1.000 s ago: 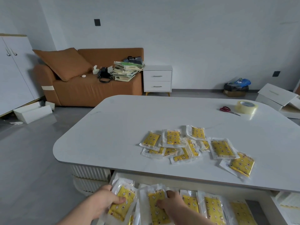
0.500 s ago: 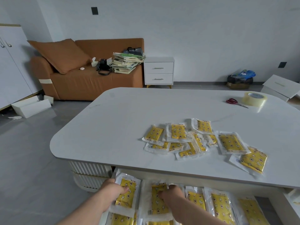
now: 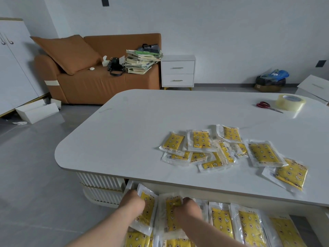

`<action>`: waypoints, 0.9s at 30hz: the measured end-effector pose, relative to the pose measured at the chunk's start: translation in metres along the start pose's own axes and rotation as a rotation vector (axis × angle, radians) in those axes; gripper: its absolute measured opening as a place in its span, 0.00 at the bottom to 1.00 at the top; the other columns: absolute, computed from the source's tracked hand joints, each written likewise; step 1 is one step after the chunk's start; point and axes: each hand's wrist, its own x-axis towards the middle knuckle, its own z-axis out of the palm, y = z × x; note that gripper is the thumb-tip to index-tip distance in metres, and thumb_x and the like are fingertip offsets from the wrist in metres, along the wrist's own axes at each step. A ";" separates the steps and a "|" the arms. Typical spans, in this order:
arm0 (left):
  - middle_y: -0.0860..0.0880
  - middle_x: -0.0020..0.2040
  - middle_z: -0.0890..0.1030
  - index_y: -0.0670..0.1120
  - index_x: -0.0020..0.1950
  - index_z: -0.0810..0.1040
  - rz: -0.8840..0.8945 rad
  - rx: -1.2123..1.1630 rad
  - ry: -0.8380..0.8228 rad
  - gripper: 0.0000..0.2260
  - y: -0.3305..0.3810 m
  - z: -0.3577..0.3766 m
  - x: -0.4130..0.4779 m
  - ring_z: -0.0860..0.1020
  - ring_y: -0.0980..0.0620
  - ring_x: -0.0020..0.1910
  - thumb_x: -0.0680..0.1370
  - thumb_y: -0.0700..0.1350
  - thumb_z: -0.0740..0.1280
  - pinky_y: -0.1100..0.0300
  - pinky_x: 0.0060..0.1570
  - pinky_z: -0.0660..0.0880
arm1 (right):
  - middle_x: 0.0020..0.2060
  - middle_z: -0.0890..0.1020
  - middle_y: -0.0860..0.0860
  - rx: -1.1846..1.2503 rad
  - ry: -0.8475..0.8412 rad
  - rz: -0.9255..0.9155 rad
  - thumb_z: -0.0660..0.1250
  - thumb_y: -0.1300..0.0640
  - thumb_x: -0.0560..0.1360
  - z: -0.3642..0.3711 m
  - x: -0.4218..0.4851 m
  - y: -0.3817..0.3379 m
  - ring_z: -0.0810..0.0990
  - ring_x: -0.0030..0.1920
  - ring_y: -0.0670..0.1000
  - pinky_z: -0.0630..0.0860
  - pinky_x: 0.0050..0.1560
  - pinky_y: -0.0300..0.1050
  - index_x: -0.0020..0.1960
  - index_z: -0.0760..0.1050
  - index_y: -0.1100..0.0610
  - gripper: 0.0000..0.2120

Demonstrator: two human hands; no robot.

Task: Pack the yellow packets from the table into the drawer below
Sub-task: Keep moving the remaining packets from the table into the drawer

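Several yellow packets in clear wrappers lie in a loose pile on the white table, right of its middle. Below the table's front edge the drawer stands pulled out, with several yellow packets laid in a row inside. My left hand grips one packet at the drawer's left end. My right hand holds a second packet just beside it, fingers curled on its top edge. Both forearms reach in from the bottom of the frame.
A roll of clear tape and red scissors sit at the table's far right. Beyond stand an orange sofa with a stack of books, a white nightstand, and white boxes on the grey floor.
The view has shifted left, so the table and pile sit further right in the frame. Both hands stay in the drawer holding their packets; the left packet has tilted slightly.
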 end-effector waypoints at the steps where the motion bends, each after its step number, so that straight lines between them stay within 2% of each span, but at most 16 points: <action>1: 0.44 0.65 0.74 0.43 0.71 0.66 0.008 0.036 0.009 0.20 -0.001 0.001 0.001 0.76 0.45 0.59 0.79 0.42 0.62 0.58 0.49 0.76 | 0.39 0.75 0.48 -0.041 0.000 -0.010 0.59 0.60 0.75 0.001 -0.001 -0.001 0.75 0.37 0.47 0.68 0.28 0.36 0.52 0.73 0.55 0.08; 3: 0.44 0.70 0.71 0.43 0.74 0.62 0.044 0.127 0.027 0.21 -0.004 0.004 0.002 0.75 0.46 0.63 0.80 0.41 0.59 0.59 0.50 0.75 | 0.39 0.76 0.48 -0.113 -0.005 -0.023 0.58 0.60 0.74 0.001 -0.002 -0.002 0.77 0.41 0.49 0.73 0.35 0.38 0.48 0.72 0.55 0.06; 5: 0.44 0.71 0.70 0.42 0.74 0.62 0.102 0.234 0.066 0.22 -0.006 0.008 0.003 0.74 0.46 0.65 0.80 0.39 0.59 0.59 0.56 0.74 | 0.43 0.78 0.51 -0.187 -0.010 -0.051 0.57 0.61 0.73 0.000 -0.004 -0.002 0.80 0.46 0.51 0.78 0.44 0.42 0.46 0.72 0.55 0.06; 6: 0.44 0.69 0.72 0.42 0.73 0.64 0.132 0.293 0.092 0.21 -0.007 0.009 0.003 0.76 0.46 0.63 0.80 0.38 0.59 0.58 0.56 0.76 | 0.43 0.78 0.51 -0.229 -0.006 -0.074 0.57 0.61 0.73 -0.001 -0.005 -0.002 0.80 0.47 0.51 0.79 0.46 0.42 0.45 0.72 0.55 0.06; 8: 0.46 0.60 0.78 0.43 0.67 0.69 0.185 0.392 0.143 0.17 -0.007 0.009 0.002 0.79 0.47 0.56 0.78 0.37 0.60 0.56 0.51 0.78 | 0.42 0.76 0.52 -0.290 0.016 -0.133 0.57 0.60 0.74 -0.001 -0.007 -0.001 0.77 0.46 0.51 0.77 0.45 0.42 0.45 0.72 0.56 0.06; 11: 0.49 0.49 0.78 0.45 0.61 0.70 0.263 0.472 0.181 0.13 -0.009 0.004 0.001 0.80 0.49 0.49 0.77 0.36 0.61 0.59 0.40 0.75 | 0.43 0.75 0.51 -0.254 0.048 -0.185 0.57 0.60 0.75 -0.001 -0.010 0.001 0.76 0.45 0.52 0.74 0.41 0.42 0.52 0.67 0.56 0.07; 14: 0.47 0.55 0.77 0.44 0.63 0.70 0.345 0.579 0.200 0.15 -0.011 0.001 -0.002 0.80 0.49 0.51 0.77 0.35 0.62 0.60 0.40 0.75 | 0.44 0.74 0.52 -0.249 0.045 -0.223 0.58 0.62 0.75 -0.002 -0.011 0.001 0.76 0.45 0.53 0.74 0.41 0.44 0.52 0.62 0.55 0.08; 16: 0.46 0.61 0.75 0.44 0.65 0.70 0.414 0.650 0.227 0.18 -0.009 -0.001 -0.003 0.80 0.48 0.53 0.76 0.34 0.63 0.59 0.44 0.78 | 0.48 0.74 0.54 -0.292 0.039 -0.253 0.59 0.61 0.76 -0.004 -0.013 0.000 0.77 0.47 0.54 0.75 0.43 0.45 0.55 0.61 0.56 0.10; 18: 0.46 0.64 0.72 0.45 0.66 0.70 0.536 0.714 0.239 0.19 -0.008 -0.007 -0.004 0.77 0.47 0.58 0.76 0.35 0.64 0.57 0.51 0.77 | 0.55 0.72 0.56 -0.400 0.022 -0.317 0.58 0.58 0.78 -0.005 -0.014 0.000 0.78 0.53 0.56 0.75 0.45 0.45 0.62 0.61 0.56 0.14; 20: 0.48 0.67 0.71 0.47 0.67 0.71 0.681 0.768 0.185 0.19 -0.009 -0.017 -0.001 0.71 0.47 0.66 0.77 0.40 0.65 0.54 0.65 0.69 | 0.60 0.68 0.56 -0.572 0.021 -0.440 0.57 0.53 0.79 -0.009 -0.016 0.004 0.76 0.57 0.57 0.74 0.48 0.47 0.66 0.62 0.56 0.17; 22: 0.50 0.68 0.72 0.50 0.66 0.73 0.773 0.828 0.064 0.18 -0.014 -0.026 0.001 0.66 0.48 0.69 0.76 0.46 0.67 0.50 0.73 0.57 | 0.63 0.67 0.54 -0.709 0.011 -0.579 0.57 0.49 0.79 -0.012 -0.016 0.012 0.70 0.62 0.56 0.73 0.59 0.49 0.68 0.64 0.54 0.19; 25: 0.52 0.65 0.73 0.50 0.62 0.75 0.852 0.942 -0.071 0.20 -0.028 -0.030 0.001 0.67 0.51 0.69 0.72 0.53 0.70 0.51 0.76 0.44 | 0.71 0.64 0.49 -0.848 -0.049 -0.723 0.59 0.42 0.77 -0.016 -0.013 0.024 0.62 0.70 0.54 0.61 0.71 0.50 0.70 0.67 0.49 0.23; 27: 0.53 0.68 0.72 0.50 0.64 0.74 0.866 0.989 -0.089 0.25 -0.036 -0.026 0.001 0.65 0.52 0.71 0.70 0.57 0.71 0.55 0.72 0.35 | 0.74 0.61 0.47 -0.902 -0.078 -0.750 0.60 0.39 0.76 -0.016 -0.010 0.030 0.58 0.73 0.54 0.55 0.74 0.51 0.71 0.66 0.46 0.25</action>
